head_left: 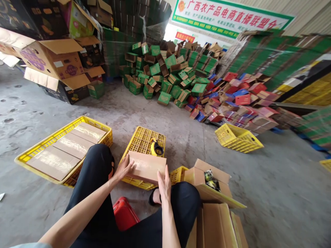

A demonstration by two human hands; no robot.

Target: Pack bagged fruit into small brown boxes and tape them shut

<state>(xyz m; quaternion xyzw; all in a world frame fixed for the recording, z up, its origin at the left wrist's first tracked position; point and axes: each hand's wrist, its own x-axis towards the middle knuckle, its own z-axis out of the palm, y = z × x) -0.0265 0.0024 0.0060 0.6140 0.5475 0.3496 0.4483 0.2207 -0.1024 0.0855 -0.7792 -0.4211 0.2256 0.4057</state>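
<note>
Both hands, left hand (126,167) and right hand (163,183), hold the small box (147,167) with flat fingers, and it could slide off the bumpy yellow crate (141,140).

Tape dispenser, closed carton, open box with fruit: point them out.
tape dispenser (156,147), head view, on its yellow body.
closed carton (147,167), head view, middle of its top face.
open box (199,176), head view, left flap.

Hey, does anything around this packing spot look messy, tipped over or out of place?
Yes. The green boxes and red and blue boxes lie tumbled in loose heaps on the floor. A yellow crate beside them sits tilted. The small box between both hands sits flat.
</note>
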